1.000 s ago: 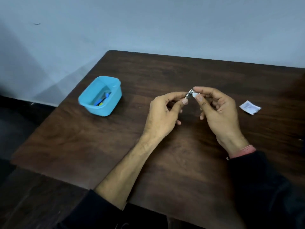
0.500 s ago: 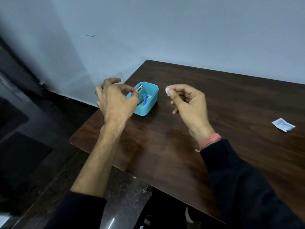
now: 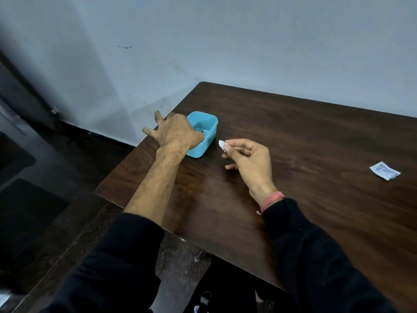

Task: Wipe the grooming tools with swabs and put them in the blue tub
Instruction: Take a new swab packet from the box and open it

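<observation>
The left hand point(image 3: 174, 133) reaches forward over the near-left side of the blue tub point(image 3: 211, 134), which stands on the dark wooden table point(image 3: 293, 154) close to its far-left corner, at about ten o'clock from the middle of the tabletop. The back of the hand faces up. Two of its fingers point(image 3: 150, 131) are spread out to the left, past the tub's wall and over the table edge; the thumb side dips toward the tub's opening at about three o'clock from the knuckles. Whether anything is pinched under the hand cannot be told, since the palm hides it. The tub's inside shows only a small dark shape near its right wall, too small and blurred to name.

Just beside the tub, at about four o'clock from it, the right hand point(image 3: 250, 159) hovers above the table with its fingers curled. Thumb and forefinger are clamped on a small white swab point(image 3: 222, 144), which sticks out from the fingertips toward nine o'clock, pointing at the tub without touching it. The other fingers fold loosely under the palm. A pink thread band point(image 3: 272, 199) circles the right wrist above a black sleeve point(image 3: 316, 256).

Well apart, at three o'clock near the right edge of the table, a small white sachet point(image 3: 384, 171) lies flat.
</observation>
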Action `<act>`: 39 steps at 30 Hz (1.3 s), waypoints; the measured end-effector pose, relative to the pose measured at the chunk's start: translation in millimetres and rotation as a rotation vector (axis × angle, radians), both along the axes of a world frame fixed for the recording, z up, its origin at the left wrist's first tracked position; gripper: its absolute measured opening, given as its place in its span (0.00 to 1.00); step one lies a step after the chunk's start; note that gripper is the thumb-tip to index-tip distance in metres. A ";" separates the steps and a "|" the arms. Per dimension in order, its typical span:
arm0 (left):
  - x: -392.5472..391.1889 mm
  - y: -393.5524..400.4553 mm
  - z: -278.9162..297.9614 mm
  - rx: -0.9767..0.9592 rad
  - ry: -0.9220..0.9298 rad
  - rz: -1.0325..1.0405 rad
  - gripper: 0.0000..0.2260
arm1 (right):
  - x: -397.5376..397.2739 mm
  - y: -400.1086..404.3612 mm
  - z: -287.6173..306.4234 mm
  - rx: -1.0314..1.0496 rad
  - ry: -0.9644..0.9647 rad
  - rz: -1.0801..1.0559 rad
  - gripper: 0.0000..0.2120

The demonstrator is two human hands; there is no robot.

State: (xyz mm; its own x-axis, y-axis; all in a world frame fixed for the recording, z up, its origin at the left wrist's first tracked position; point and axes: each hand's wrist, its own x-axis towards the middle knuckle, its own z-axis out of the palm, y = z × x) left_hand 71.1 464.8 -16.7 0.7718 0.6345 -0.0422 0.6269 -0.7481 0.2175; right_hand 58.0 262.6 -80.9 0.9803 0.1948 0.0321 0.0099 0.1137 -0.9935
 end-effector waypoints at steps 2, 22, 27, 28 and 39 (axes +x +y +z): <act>0.2 -0.5 -0.7 0.009 0.014 -0.002 0.19 | 0.1 -0.7 0.1 0.010 0.006 0.003 0.04; -59.0 -147.2 -32.6 -0.436 -0.678 -0.566 0.14 | -17.8 -99.8 2.7 0.147 -0.018 -0.106 0.04; -40.1 -190.3 -47.0 -0.866 -0.506 -0.676 0.06 | -19.0 -164.8 0.0 0.027 -0.061 -0.180 0.03; -37.3 -200.2 -49.0 -0.896 -0.491 -0.687 0.05 | -19.8 -177.3 -0.8 0.011 -0.067 -0.196 0.03; -8.4 -280.8 -63.6 -1.033 -0.459 -0.755 0.03 | -21.3 -258.5 -9.9 -0.037 -0.135 -0.360 0.08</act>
State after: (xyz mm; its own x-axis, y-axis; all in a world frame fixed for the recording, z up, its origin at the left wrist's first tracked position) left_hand 62.8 184.0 -80.3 0.9873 -0.1096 0.1151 -0.1390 -0.2442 0.9597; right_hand 36.7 4.1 -90.9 0.9736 -0.1580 0.1647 0.1736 0.0436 -0.9839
